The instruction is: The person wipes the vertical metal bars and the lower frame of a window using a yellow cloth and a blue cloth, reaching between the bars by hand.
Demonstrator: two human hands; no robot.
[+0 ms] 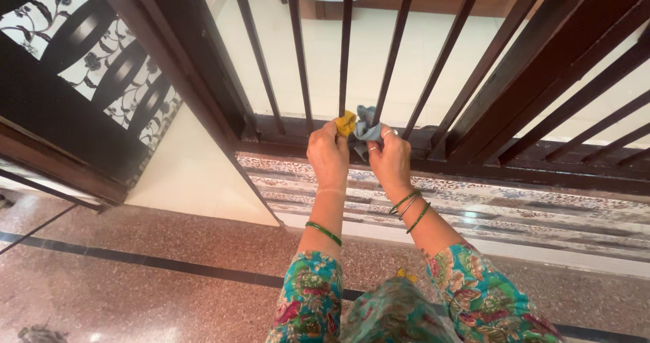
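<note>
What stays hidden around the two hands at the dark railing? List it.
- Head view: most of the grey and yellow cloth is bunched inside the left hand and right hand.
- Palms face away.
- The dark metal railing bars are cut by the top edge.

Dark vertical railing bars ahead, evenly spaced; gaps between them open onto pale floor beyond, wide enough for fingers, whole-hand passage uncertain. Bottom rail closes off the gaps at their base. Left hand and right hand side by side at the foot of two neighbouring bars, bunched cloth filling the gap between those bars. Thick slanted post and patterned grille panel block the left side. Converging bars crowd the right. Patterned step and speckled floor below the wrists open, unobstructed.
</note>
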